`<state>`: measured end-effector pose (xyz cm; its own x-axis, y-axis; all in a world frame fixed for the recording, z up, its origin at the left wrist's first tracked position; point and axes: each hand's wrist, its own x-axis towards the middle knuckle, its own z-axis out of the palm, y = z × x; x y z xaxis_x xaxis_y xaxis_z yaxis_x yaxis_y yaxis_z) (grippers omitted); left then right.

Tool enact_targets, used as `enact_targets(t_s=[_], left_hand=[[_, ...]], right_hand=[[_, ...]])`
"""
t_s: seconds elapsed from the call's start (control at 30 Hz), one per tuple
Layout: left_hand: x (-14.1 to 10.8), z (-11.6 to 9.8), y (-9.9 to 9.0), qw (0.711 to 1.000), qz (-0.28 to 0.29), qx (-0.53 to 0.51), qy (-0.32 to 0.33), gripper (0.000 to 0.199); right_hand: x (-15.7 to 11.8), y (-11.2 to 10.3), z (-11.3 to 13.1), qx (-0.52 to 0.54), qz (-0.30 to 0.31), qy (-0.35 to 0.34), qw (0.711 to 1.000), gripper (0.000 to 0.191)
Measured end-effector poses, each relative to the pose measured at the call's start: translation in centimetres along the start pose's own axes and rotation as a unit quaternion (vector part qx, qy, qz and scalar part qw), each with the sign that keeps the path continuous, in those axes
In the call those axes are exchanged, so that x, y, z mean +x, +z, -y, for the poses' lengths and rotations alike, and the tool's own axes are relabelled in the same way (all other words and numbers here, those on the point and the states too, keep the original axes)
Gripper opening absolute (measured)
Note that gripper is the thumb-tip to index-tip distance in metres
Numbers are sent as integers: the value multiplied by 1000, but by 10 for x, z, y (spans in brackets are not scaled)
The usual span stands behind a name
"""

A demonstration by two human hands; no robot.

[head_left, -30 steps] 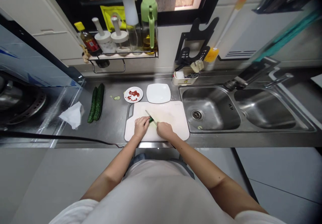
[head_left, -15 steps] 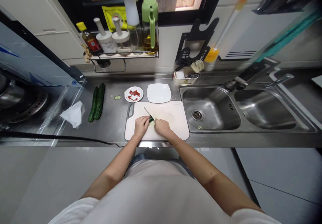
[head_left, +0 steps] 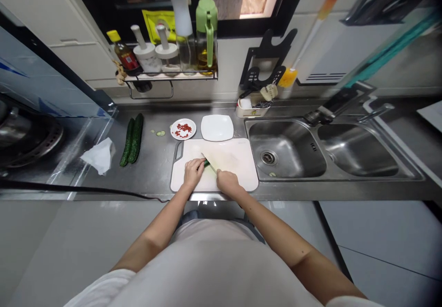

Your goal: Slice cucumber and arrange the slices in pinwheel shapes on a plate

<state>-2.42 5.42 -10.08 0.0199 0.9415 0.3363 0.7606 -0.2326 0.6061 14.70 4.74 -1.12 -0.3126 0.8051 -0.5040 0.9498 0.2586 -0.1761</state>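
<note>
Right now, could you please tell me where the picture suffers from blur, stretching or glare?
In the head view, the teal object at upper right looks smeared and stretched; the steel sink shows bright reflections; the knife reads only as a thin pale streak.

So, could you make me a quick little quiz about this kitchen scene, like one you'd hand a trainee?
1. What lies on the round plate?
A) White paper
B) Red pieces
C) A bottle

2. How many whole cucumbers lie on the counter, left of the cutting board?

3. Which grip holds the knife, the person's left or right?

Key:
1. B
2. Two, side by side
3. The right grip
</note>
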Motion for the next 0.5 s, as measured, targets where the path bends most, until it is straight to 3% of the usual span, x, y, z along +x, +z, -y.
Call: enact_targets(t_s=[0.5], left_hand=[[0, 0, 0, 1000, -2, 7, -3, 26]], right_hand=[[17, -14, 12, 14, -11, -10, 1000, 33]])
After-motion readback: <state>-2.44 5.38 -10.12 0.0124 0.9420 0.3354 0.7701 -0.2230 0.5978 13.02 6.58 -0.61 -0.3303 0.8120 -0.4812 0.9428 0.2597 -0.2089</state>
